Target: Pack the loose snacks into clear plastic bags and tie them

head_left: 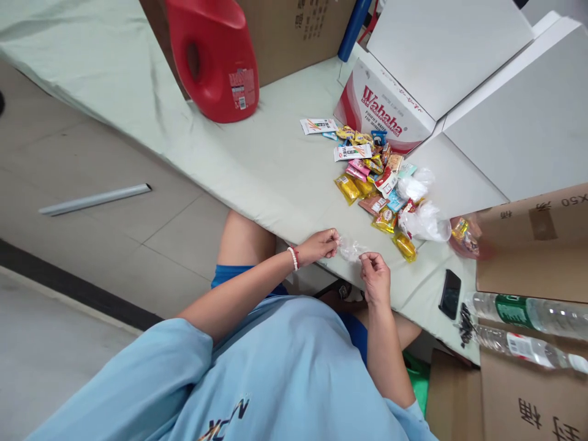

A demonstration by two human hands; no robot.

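Observation:
A small, crumpled piece of clear plastic, which looks like a thin bag (350, 250), stretches between my hands at the front edge of the cloth-covered table (280, 177). My left hand (318, 246), with a beaded bracelet at the wrist, pinches its left end. The other end is between the thumb and fingers of my right hand (376, 277). Just beyond lies a heap of small packaged snacks, including a yellow packet (346, 188) and a white packet (353, 152). White plastic bags (428, 222) rest against the heap's right side.
Behind the snacks stands a Wahaha carton (381, 113) beside large white boxes (450, 49). A red jug (220, 61) is at the back left. On the right are a phone (450, 294), two plastic bottles (537, 313) and cardboard boxes (528, 245). A grey tube (96, 200) lies on the floor.

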